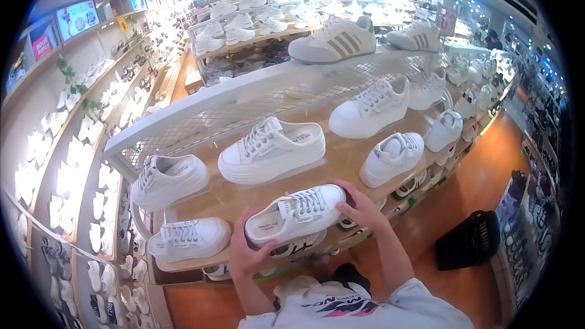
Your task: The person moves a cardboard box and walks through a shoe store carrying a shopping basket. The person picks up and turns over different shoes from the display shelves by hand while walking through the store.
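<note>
A white backless lace-up sneaker (295, 212) is held between both hands, just over the front edge of the wooden display shelf (244, 204). My left hand (246, 250) is closed round its open heel end, with the thumb along the near side. At the toe, my right hand (361, 206) grips with the thumb on the near side. To the left lies another white backless sneaker (190, 239). Behind the held one stands a larger white platform slip-on sneaker (272, 149), and a white sneaker (392, 158) sits right of my right hand.
A white mesh rack rail (201, 100) runs behind the shelf, with a striped sneaker (334, 39) on top. Shelves of shoes line the left wall (85, 134). A black bag or bin (468, 240) stands on the wooden floor (420, 268) at right.
</note>
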`<state>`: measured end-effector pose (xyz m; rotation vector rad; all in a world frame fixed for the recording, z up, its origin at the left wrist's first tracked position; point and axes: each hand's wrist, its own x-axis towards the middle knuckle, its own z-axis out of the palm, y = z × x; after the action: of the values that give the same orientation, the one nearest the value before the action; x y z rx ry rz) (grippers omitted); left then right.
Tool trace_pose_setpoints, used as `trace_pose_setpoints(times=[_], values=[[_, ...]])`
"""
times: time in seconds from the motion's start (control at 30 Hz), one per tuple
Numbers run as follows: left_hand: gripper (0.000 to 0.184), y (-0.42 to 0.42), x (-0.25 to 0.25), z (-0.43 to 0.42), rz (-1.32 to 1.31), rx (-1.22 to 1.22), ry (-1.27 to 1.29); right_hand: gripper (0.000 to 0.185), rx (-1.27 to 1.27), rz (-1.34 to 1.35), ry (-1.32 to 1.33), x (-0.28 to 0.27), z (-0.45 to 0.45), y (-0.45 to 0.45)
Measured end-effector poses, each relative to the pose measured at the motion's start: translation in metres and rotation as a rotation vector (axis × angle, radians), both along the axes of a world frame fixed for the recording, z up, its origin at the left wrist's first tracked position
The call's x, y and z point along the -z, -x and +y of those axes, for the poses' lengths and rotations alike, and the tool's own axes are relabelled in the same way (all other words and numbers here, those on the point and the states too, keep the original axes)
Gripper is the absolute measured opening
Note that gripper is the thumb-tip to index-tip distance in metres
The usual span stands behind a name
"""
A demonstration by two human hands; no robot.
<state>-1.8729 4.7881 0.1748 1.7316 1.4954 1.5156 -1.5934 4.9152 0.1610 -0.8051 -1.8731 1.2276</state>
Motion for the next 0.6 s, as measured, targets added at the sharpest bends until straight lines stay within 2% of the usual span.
trace_pose_setpoints(times=[0.2,0.3,0.37,0.4,0.43,0.47,0.5,0.53,0.6], values=[[0.074,-0.009,0.004,0.0,-0.009,-0.059,0.052,0.056,-0.017,-0.04,-0.017,0.001,0.001,-0.001],[0.063,-0.014,0.001,-0.001,0.046,-0.1,0.055,0.056,-0.022,-0.087,-0.077,-0.005,0.003,-0.003],[0.055,-0.013,0.009,0.001,0.135,-0.16,-0.097,0.056,-0.008,-0.109,-0.096,-0.011,-0.002,0.0],[0.055,-0.013,0.013,-0.001,0.15,-0.121,-0.09,0.056,0.045,-0.229,-0.062,-0.017,-0.011,0.002],[0.05,-0.015,0.019,0.0,0.284,-0.254,-0.297,0.056,0.125,-0.347,-0.017,-0.02,-0.018,0.0],[0.045,-0.02,0.024,0.005,0.401,-0.345,-0.519,0.054,0.182,-0.263,-0.111,-0.007,-0.026,-0.005],[0.032,-0.03,0.021,0.001,0.459,-0.36,-0.574,0.049,0.153,-0.108,-0.16,0.003,-0.035,-0.015],[0.021,-0.041,0.017,-0.003,0.516,-0.376,-0.63,0.043,0.305,-0.077,-0.51,0.022,-0.047,-0.027],[0.021,-0.072,0.024,0.015,0.542,-0.245,-0.623,0.037,0.423,0.005,-0.553,0.053,-0.074,-0.064]])
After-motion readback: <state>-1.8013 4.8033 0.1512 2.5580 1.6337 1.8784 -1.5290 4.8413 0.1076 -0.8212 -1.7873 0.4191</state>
